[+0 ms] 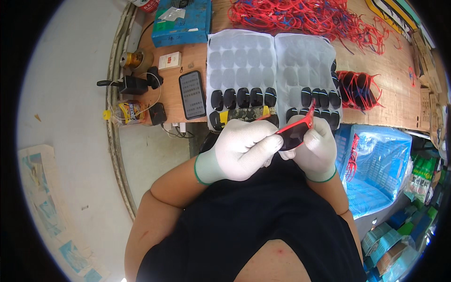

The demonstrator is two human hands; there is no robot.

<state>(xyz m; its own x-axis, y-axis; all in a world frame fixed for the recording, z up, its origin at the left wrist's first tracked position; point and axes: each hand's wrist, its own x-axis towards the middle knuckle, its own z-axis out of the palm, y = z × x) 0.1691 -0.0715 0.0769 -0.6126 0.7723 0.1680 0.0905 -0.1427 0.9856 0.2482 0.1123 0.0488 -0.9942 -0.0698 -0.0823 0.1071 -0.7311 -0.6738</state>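
Note:
Both my hands wear white knit gloves with green cuffs and meet in front of my chest at the table's near edge. Between them is a pair of red-framed sunglasses (293, 135) with a dark lens showing. My left hand (246, 149) is closed, its thumb pressed by the lens edge. My right hand (320, 148) grips the other end of the red frame, fingers curled around it. Part of the frame is hidden behind the gloves. Just beyond lie dark lenses (243, 97) in rows on two white sheets (242, 56), with more lenses showing faintly under the thin covering.
A tangled heap of red frames (291, 19) covers the table's far side; a bundle (359, 90) lies to the right. At left are a phone (192, 95), a blue box (182, 26) and a white carton (169, 60). A plastic-lined blue crate (371, 176) stands at lower right.

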